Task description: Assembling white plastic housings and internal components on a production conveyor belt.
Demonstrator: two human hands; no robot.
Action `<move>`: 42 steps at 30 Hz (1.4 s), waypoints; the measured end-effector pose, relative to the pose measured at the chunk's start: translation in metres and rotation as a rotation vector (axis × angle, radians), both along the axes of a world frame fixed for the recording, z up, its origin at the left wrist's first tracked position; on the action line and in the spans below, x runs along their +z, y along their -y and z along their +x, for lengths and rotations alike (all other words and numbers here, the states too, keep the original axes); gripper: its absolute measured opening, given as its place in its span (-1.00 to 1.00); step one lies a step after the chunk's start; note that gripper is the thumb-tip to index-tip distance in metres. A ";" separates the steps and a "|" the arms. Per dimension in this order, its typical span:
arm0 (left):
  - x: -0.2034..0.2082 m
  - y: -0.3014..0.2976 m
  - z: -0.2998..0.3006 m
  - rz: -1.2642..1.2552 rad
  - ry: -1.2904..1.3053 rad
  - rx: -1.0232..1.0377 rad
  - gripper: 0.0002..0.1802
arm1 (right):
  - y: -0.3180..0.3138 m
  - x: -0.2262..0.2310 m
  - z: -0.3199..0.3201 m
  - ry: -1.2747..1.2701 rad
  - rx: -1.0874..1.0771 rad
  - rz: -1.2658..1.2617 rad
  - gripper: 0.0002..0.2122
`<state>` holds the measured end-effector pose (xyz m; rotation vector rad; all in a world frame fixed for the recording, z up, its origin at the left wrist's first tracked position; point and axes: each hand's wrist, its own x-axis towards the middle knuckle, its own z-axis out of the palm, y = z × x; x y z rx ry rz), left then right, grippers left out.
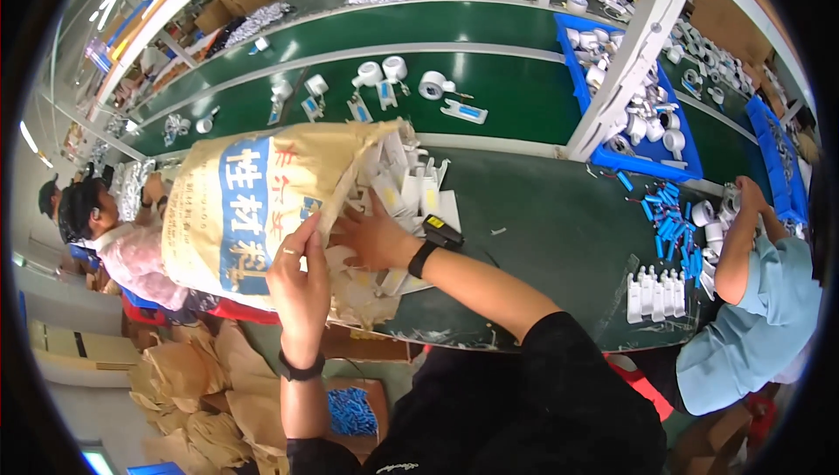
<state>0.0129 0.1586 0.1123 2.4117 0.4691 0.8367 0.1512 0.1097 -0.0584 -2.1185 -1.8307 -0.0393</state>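
A large tan paper sack (197,204) with blue and red print lies on its side on the dark green table, its mouth facing right. My left hand (299,287) pinches the near rim of that mouth. My right hand (376,235) reaches into the opening with its fingers spread, touching the flat white plastic parts (398,187). These parts spill out of the sack onto the table. Part of my right fingers is hidden by the sack's edge and the parts. Just beyond my right wrist sits a small black device (442,231) with a yellow face.
Behind the table runs a green conveyor (516,95) carrying white round units with blue batteries. A blue crate (642,165) of white units stands at the right. Blue batteries (671,221) and a row of white housings (655,293) lie nearby. A co-worker in light blue (752,318) works at right.
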 end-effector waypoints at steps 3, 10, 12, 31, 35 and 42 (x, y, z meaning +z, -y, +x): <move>-0.029 0.008 0.003 0.054 -0.053 -0.045 -0.74 | 0.041 -0.007 0.008 0.009 -0.008 -0.023 -0.55; -0.078 0.075 -0.007 0.252 0.033 -0.192 -0.54 | 0.149 0.045 0.024 -0.019 -0.056 0.217 -0.67; -0.093 0.100 -0.023 0.199 -0.070 -0.242 -0.53 | 0.199 0.072 0.011 -0.226 -0.297 0.319 -0.71; -0.114 0.141 -0.030 -0.309 -0.153 -0.307 -0.67 | 0.302 0.049 -0.064 -0.183 -0.565 0.310 -0.52; -0.121 0.153 0.009 -1.496 -0.610 -0.752 -0.44 | 0.321 0.077 -0.060 -0.129 -0.389 0.267 -0.56; -0.116 0.197 0.027 -2.109 -0.410 -0.794 -0.30 | 0.350 0.088 -0.067 -0.046 -0.561 0.377 -0.64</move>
